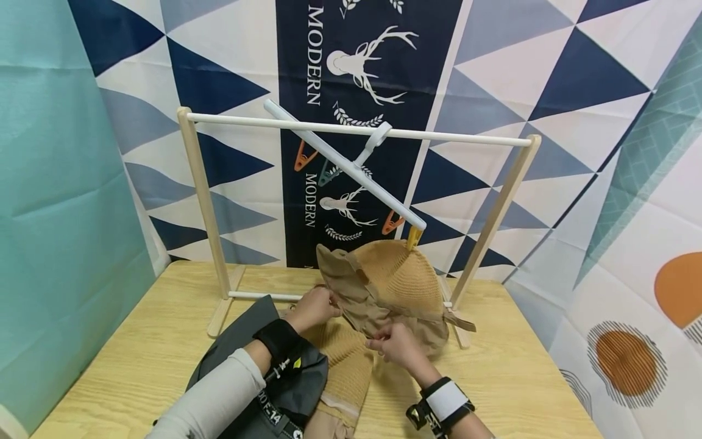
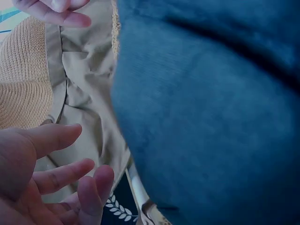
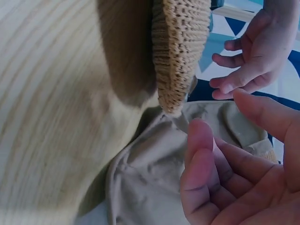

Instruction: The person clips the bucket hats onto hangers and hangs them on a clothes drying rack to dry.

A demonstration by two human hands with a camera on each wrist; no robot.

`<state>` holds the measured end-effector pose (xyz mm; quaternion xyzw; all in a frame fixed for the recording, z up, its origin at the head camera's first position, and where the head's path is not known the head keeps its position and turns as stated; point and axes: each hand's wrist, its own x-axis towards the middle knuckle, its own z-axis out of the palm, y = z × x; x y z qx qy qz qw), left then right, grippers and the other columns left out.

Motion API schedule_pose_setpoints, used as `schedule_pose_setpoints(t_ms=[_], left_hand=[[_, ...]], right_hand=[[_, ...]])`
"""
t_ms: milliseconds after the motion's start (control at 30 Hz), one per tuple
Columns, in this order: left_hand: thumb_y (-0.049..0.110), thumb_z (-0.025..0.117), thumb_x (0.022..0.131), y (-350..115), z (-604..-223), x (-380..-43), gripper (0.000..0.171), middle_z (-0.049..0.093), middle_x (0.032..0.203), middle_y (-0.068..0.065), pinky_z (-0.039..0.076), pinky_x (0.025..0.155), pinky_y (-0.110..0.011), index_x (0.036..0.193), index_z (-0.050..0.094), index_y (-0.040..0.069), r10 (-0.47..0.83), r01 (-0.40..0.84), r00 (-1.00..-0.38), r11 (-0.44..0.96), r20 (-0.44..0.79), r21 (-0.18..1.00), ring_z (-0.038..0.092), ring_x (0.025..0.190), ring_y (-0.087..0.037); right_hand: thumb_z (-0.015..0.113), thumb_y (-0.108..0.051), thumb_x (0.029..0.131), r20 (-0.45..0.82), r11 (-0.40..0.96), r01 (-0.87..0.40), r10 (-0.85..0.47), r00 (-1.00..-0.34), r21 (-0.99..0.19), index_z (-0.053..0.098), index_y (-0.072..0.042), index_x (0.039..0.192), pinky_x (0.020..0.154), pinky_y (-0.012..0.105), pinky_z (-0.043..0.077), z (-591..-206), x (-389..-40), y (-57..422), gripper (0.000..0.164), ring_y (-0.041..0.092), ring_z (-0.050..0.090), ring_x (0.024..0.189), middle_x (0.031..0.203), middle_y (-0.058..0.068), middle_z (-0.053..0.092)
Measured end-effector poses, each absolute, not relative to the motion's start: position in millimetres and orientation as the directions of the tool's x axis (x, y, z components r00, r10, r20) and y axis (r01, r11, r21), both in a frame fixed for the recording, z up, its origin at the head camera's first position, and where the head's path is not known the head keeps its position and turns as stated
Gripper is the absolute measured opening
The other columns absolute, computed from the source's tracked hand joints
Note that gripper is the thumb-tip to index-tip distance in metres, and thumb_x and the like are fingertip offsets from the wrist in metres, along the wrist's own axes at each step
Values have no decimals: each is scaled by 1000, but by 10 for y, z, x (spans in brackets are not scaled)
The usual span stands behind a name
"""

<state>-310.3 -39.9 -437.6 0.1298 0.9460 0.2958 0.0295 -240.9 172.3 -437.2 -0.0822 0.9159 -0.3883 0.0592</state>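
A tan sun hat [image 1: 403,277], with a knitted crown and cloth brim, hangs from a yellow clip [image 1: 414,238] at the low end of the tilted hanger [image 1: 345,164]. My left hand [image 1: 315,310] is by the brim's left side, its fingers loosely bent with nothing between them in the left wrist view. Near the brim's lower edge is my right hand [image 1: 399,346]; the right wrist view shows its thumb and fingers apart, holding nothing. Beneath the hands lies a second tan knitted hat [image 1: 348,366]. A dark grey hat [image 1: 230,353] with a lettered strap lies under my left forearm.
The hanger hooks over the white bar [image 1: 466,138] of a wooden-legged rack [image 1: 204,201]. Two orange clips [image 1: 392,223] and a green clip [image 1: 328,175] dangle from it. The rack stands on a wood-grain table [image 1: 126,341] before a patterned cloth backdrop [image 1: 230,67].
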Motion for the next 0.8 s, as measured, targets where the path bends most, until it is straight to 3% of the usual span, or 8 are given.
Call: schedule_pose_setpoints(t_ms=[133, 333, 633, 700, 800], left_hand=[[21, 73, 87, -440, -4411, -3092, 25, 68, 107, -12, 52, 73, -38, 106, 72, 5, 263, 221, -965, 783, 12, 582, 65, 88, -26], [20, 73, 87, -489, -4487, -3074, 33, 68, 117, -14, 52, 86, -45, 117, 70, 4, 288, 235, -958, 783, -1, 577, 63, 106, -33], [24, 74, 87, -460, -4599, -3105, 37, 63, 127, -14, 48, 94, -48, 119, 69, 7, 247, 172, -968, 800, -54, 575, 54, 120, -38], [25, 74, 87, -462, -4607, -3108, 37, 61, 129, -15, 45, 100, -50, 119, 69, 6, 241, 159, -968, 806, -71, 570, 47, 128, -40], [24, 75, 86, -478, -4621, -3105, 37, 65, 124, -15, 40, 108, -49, 117, 70, 5, 262, 186, -963, 812, -62, 554, 51, 126, -39]], right_hand=[[75, -14, 84, -61, 673, -95, -205, -977, -733, 63, -2, 68, 47, 22, 41, -4424, -2392, 1709, 23, 11, 54, 47, 57, 7, 60], [72, -13, 87, -166, 640, -23, -235, -958, -768, 69, 0, 71, 44, 21, 41, -4496, -2355, 1711, 21, 9, 52, 44, 54, 8, 63], [71, -12, 87, -99, 635, -92, -258, -961, -767, 67, -1, 66, 43, 25, 45, -4619, -2328, 1699, 24, 11, 55, 43, 50, 7, 60], [72, -12, 86, -89, 644, -100, -255, -963, -759, 67, 1, 69, 43, 24, 44, -4644, -2331, 1690, 22, 13, 56, 43, 49, 7, 60], [73, -12, 84, -82, 665, -99, -235, -969, -740, 69, 8, 83, 47, 24, 47, -4681, -2340, 1679, 21, 15, 60, 46, 52, 8, 62]])
